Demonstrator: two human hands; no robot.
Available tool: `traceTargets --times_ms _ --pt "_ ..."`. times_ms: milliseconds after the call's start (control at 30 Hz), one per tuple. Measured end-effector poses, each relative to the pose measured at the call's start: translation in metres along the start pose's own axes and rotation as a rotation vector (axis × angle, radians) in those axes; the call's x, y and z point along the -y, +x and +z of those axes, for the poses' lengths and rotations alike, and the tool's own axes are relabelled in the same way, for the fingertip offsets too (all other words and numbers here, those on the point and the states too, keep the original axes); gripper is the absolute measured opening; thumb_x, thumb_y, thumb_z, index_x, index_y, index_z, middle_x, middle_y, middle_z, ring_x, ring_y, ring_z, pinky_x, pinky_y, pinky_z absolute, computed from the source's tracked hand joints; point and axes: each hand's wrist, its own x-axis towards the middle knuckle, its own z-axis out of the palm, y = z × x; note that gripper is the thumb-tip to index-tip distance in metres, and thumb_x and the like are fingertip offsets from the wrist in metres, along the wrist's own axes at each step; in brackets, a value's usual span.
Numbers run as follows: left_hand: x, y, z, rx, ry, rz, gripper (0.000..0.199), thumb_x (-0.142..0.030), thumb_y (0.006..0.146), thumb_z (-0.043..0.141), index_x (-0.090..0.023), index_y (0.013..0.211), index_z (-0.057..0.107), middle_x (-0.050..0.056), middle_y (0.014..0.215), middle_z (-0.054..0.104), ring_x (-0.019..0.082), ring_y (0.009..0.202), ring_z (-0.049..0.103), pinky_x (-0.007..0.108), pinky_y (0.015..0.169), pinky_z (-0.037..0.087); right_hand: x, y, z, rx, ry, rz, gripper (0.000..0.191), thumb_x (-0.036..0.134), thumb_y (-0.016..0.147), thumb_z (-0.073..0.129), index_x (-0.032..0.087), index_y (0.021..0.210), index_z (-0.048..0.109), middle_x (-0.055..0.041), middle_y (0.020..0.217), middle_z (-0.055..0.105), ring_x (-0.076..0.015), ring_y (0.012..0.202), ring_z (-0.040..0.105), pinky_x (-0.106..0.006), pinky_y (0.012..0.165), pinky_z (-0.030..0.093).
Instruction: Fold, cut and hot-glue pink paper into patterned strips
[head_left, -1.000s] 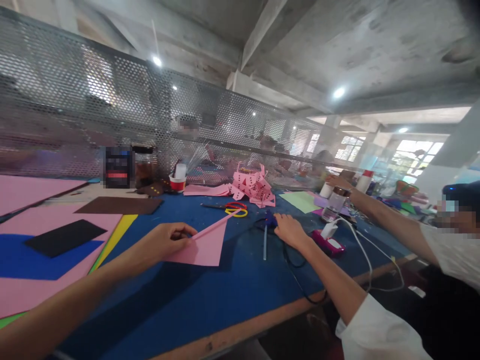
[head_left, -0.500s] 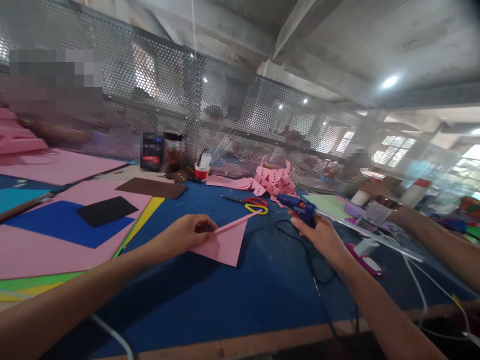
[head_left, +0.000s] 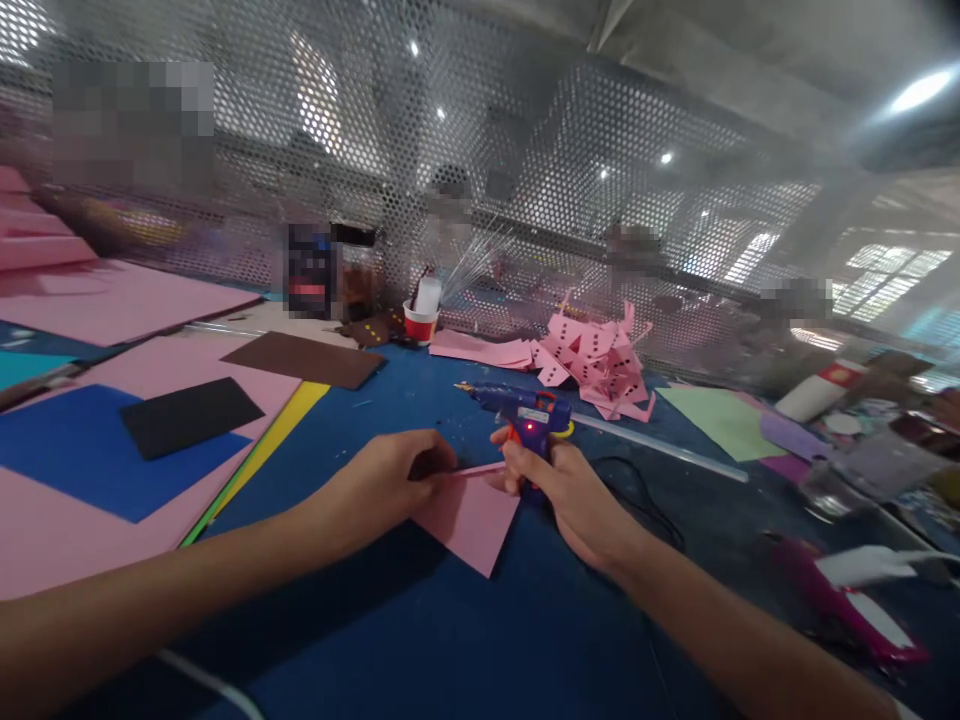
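My left hand pinches the folded upper edge of a pink sheet, whose lower corner points toward me above the blue table. My right hand is wrapped round the handle of a blue glue gun with a small red light. The gun's nozzle points left, above the pink sheet. Fingers of my right hand are close to the sheet's right end; whether they touch it I cannot tell. A clear glue stick extends to the right behind the gun.
Pink dotted paper pieces lie in a heap near the mesh partition. At left are a blue sheet, a black piece and a brown sheet. A red-white cup stands behind. A magenta tool lies at right.
My right hand has brought the glue gun left, over the pink sheet and close to my left hand. The view has shifted, and the other person's arm at right is out of view.
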Motion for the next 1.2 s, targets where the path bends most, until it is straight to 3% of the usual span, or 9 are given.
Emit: traceTargets --times_ms 133,267,500,600,700,900,1000,1200 --pt "0.007 0.004 0.006 -0.019 0.146 0.165 0.033 -0.005 0.072 0.048 -0.023 0.093 0.067 0.002 0.094 0.070 0.020 0.089 0.064 0.030 0.078 0.047 -0.012 0.005 -0.003 -0.001 -0.098 0.007 0.027 0.043 0.095 0.061 0.020 0.109 0.063 0.0012 0.075 0.062 -0.0147 0.075 0.059 -0.030 0.079 0.047" --pt "0.019 0.000 0.003 -0.019 0.245 0.263 0.039 -0.004 0.071 0.049 -0.024 0.101 0.066 0.004 0.102 0.067 0.022 0.098 0.061 0.032 0.083 0.046 -0.013 0.005 -0.003 0.013 -0.138 0.029 0.027 0.042 0.097 0.058 0.020 0.110 0.063 0.0005 0.076 0.064 -0.0156 0.078 0.061 -0.031 0.081 0.047" --pt "0.037 -0.005 -0.009 -0.036 0.259 0.216 0.020 -0.018 0.087 0.052 -0.025 0.094 0.070 0.004 0.095 0.065 0.021 0.093 0.060 0.031 0.079 0.046 -0.007 0.000 -0.006 0.014 -0.204 0.095 0.028 0.045 0.097 0.057 0.021 0.110 0.066 0.0004 0.076 0.065 -0.0157 0.078 0.065 -0.031 0.082 0.052" --pt "0.038 -0.004 -0.010 -0.040 0.250 0.184 0.018 -0.021 0.088 0.055 -0.026 0.094 0.071 0.004 0.096 0.066 0.022 0.094 0.059 0.032 0.079 0.046 -0.007 -0.005 -0.010 0.005 -0.329 0.154 0.031 0.049 0.094 0.060 0.023 0.110 0.068 0.0023 0.068 0.060 -0.0148 0.066 0.062 -0.029 0.068 0.053" --pt "0.036 -0.004 -0.011 -0.030 0.211 0.146 0.017 -0.019 0.086 0.057 -0.025 0.092 0.072 0.005 0.095 0.067 0.022 0.093 0.060 0.032 0.077 0.047 -0.011 -0.009 -0.016 -0.022 -0.468 0.215 0.034 0.053 0.087 0.068 0.025 0.106 0.072 -0.0008 0.074 0.065 -0.0162 0.064 0.060 -0.029 0.057 0.051" --pt "0.035 -0.006 -0.012 -0.049 0.131 0.130 0.015 -0.020 0.082 0.058 -0.024 0.090 0.070 0.005 0.093 0.067 0.022 0.090 0.060 0.031 0.073 0.048 -0.016 -0.013 -0.022 0.039 -0.479 0.107 0.022 0.046 0.087 0.070 0.028 0.100 0.070 -0.0019 0.093 0.072 -0.0208 0.085 0.068 -0.034 0.078 0.057" --pt "0.036 -0.006 -0.011 -0.054 0.128 0.136 0.013 -0.024 0.085 0.057 -0.023 0.089 0.070 0.005 0.091 0.067 0.021 0.089 0.059 0.031 0.073 0.047 -0.016 -0.017 -0.022 0.060 -0.496 0.140 0.021 0.044 0.090 0.068 0.029 0.104 0.069 -0.0019 0.098 0.073 -0.0216 0.091 0.068 -0.035 0.083 0.057" --pt "0.036 -0.006 -0.011 -0.063 0.129 0.144 0.014 -0.030 0.089 0.058 -0.024 0.088 0.070 0.004 0.090 0.067 0.020 0.086 0.059 0.031 0.073 0.045 -0.015 -0.025 -0.020 0.080 -0.504 0.180 0.020 0.045 0.088 0.069 0.030 0.101 0.070 -0.0021 0.094 0.075 -0.0232 0.085 0.069 -0.035 0.076 0.058"
